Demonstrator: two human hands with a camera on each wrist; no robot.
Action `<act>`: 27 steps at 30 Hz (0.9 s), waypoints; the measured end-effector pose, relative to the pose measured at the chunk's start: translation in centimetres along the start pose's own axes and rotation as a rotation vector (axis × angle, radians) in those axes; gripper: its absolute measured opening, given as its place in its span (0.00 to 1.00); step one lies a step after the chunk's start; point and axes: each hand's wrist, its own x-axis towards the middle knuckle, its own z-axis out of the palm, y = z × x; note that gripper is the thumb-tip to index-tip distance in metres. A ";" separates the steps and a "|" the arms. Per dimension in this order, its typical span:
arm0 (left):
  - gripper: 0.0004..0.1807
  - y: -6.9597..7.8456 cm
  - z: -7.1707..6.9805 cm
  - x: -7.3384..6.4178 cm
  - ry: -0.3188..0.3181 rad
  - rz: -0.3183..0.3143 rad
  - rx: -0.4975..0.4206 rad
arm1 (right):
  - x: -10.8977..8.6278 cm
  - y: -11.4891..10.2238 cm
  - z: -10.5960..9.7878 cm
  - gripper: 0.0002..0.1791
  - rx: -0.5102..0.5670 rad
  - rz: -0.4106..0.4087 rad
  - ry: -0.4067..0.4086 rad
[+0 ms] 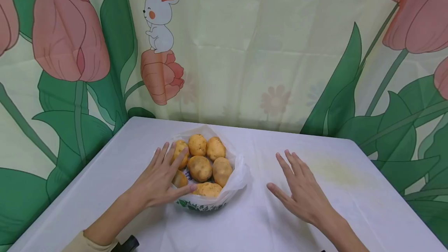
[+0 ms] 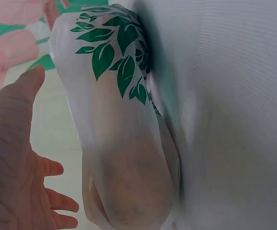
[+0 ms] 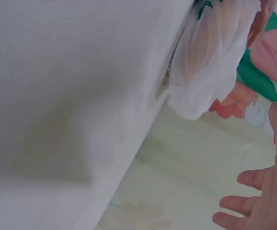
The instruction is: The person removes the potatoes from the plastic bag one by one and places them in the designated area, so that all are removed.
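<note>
Fingers (image 1: 169, 155) of the left hand (image 1: 154, 188) are spread, thumb out wide, curled on nothing; the left wrist view shows a gap between thumb and bag. Cream sleeve (image 1: 84, 242) at that wrist, with a black piece (image 1: 128, 244) just beside it, too cut off to identify. Right hand (image 1: 302, 195) is level with the left, over bare table (image 1: 260, 224), palm facing in; its thumb stands apart, other fingers nearly straight and slightly fanned, nothing held. Bag (image 1: 239, 172) sits on the table between the hands, close to the left and well apart from the right. It's thin white plastic, see-through in places, mouth open upward, rim crumpled, green leaf print (image 2: 107, 52) around the side. Potatoes (image 1: 200, 168) lie inside: seven visible, yellow-brown, one in the middle with the others around it. Left hand overlaps the bag's left side from the head view, partly hiding the potatoes there. White cloth covers the table; faint yellowish patch (image 1: 334, 172) on its right part. Behind the table's far edge, a pale backdrop (image 1: 231, 49) printed with pink tulips (image 1: 70, 36), big green leaves (image 1: 117, 30), a white rabbit (image 1: 159, 18) sitting on a carrot (image 1: 154, 77).
</note>
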 end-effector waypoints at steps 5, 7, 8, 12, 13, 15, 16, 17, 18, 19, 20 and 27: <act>0.60 0.0 -0.2 0.0 -0.002 -0.014 -0.012 | 0.4 -0.9 0.1 0.46 0.050 -0.008 -0.003; 0.60 0.0 -0.2 0.1 0.002 -0.029 -0.019 | 0.6 -1.3 0.2 0.45 0.067 -0.013 0.005; 0.60 -0.1 -0.3 0.1 0.005 -0.040 -0.022 | 0.7 -1.6 0.3 0.45 0.076 -0.014 0.008; 0.61 -0.3 -0.6 0.1 0.015 -0.081 -0.045 | 1.3 -2.6 0.5 0.44 0.102 -0.020 0.008; 0.61 -0.4 -0.7 0.1 0.019 -0.087 -0.052 | 1.4 -2.8 0.6 0.44 0.109 -0.024 0.004; 0.61 -0.7 -0.8 0.1 0.022 -0.099 -0.065 | 1.7 -3.4 0.7 0.43 0.122 -0.035 -0.004; 0.60 -0.8 -0.9 0.2 0.026 -0.103 -0.072 | 1.9 -3.6 0.8 0.43 0.130 -0.044 -0.004; 0.59 -1.0 -0.9 0.2 0.028 -0.107 -0.080 | 2.0 -3.9 0.9 0.42 0.137 -0.053 -0.006; 0.59 -1.3 -0.9 0.3 0.030 -0.112 -0.086 | 2.2 -4.2 1.0 0.42 0.144 -0.062 -0.005; 0.58 -1.5 -0.9 0.3 0.030 -0.120 -0.097 | 2.4 -4.4 1.1 0.42 0.154 -0.071 -0.005; 0.58 -1.7 -1.0 0.4 0.026 -0.128 -0.109 | 2.6 -4.7 1.2 0.41 0.164 -0.080 -0.006; 0.49 -3.4 -0.9 1.3 -0.019 -0.201 -0.138 | 4.1 -6.5 1.9 0.39 0.218 -0.117 -0.057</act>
